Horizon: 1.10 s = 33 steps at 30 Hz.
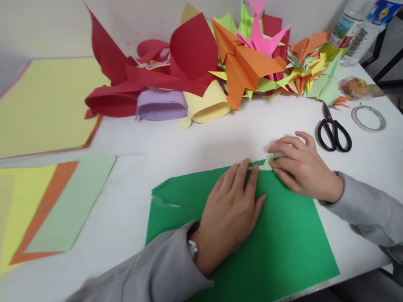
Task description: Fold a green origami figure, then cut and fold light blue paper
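Note:
A green sheet lies in front of me, its near edge at the table's front. At its far edge is a small folded piece of pale green paper, partly covered by my fingers. My left hand rests flat on the green sheet, fingers stretched out and their tips pressing the left end of the folded paper. The right end is pinched between the thumb and fingers of my right hand. A torn-looking pale mark shows near the green sheet's upper left corner.
Black-handled scissors and a tape roll lie to the right. Folded paper shapes and red paper forms line the wall. Coloured sheets and a yellow stack sit left. Plastic bottles stand back right.

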Each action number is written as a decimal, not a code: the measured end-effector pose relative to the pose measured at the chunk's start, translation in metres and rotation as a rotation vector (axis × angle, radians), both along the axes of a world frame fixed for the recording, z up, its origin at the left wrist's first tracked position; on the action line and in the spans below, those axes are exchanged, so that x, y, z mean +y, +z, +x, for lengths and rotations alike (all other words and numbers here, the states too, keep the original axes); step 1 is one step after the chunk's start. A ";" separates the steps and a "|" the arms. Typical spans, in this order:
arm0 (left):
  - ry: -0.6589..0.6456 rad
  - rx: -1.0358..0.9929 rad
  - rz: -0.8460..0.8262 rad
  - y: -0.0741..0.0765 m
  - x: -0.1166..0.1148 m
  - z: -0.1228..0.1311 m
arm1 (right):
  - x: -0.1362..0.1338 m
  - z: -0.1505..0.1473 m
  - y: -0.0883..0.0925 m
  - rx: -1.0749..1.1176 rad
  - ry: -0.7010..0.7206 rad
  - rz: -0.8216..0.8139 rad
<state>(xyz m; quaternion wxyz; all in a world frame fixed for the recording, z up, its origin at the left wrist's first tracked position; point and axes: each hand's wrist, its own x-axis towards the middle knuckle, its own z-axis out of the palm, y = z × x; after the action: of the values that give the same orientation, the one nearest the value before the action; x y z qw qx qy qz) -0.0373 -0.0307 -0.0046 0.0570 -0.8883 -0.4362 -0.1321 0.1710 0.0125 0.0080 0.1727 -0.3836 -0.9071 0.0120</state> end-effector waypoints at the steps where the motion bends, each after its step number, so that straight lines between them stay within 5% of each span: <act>1: 0.003 -0.001 -0.002 0.001 -0.001 -0.001 | 0.000 0.000 0.000 0.003 0.008 -0.001; 20: -0.014 0.007 0.041 0.001 -0.003 0.002 | -0.002 0.002 -0.008 0.020 0.023 0.134; 26: -0.199 0.002 0.092 -0.005 0.005 0.000 | -0.003 0.003 -0.010 0.035 0.005 0.137; 33: -0.257 -0.019 0.042 -0.006 0.012 -0.001 | -0.002 0.005 -0.014 0.050 0.032 0.163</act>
<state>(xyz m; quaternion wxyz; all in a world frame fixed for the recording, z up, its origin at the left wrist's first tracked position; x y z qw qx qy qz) -0.0380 -0.0190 -0.0108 0.0540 -0.9341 -0.3167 -0.1557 0.1756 0.0103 -0.0057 0.2258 -0.3531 -0.9066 -0.0495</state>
